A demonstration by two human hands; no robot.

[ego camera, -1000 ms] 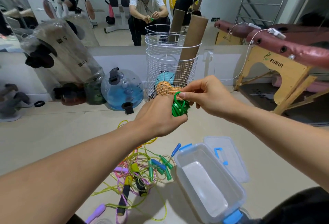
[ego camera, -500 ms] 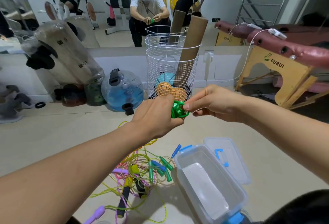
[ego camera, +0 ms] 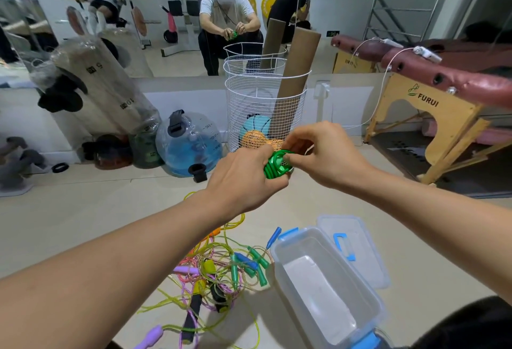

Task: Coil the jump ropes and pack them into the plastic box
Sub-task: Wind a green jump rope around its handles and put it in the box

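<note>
One open plastic box [ego camera: 327,287], nothing inside.

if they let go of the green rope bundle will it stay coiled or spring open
Likely springs loose: the green rope bundle shows tight glossy loops kept together only by the left hand and right hand. Probably light, and floppy like the tangled ropes on the floor.

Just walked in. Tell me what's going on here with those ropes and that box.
A person is coiling a green jump rope into a tight bundle: the left hand grips it while the right hand pinches a loop at the top. The plastic box sits open on the floor with nothing packed in it, its lid lying beside it. A tangled pile of ropes waits to the box's left.
</note>
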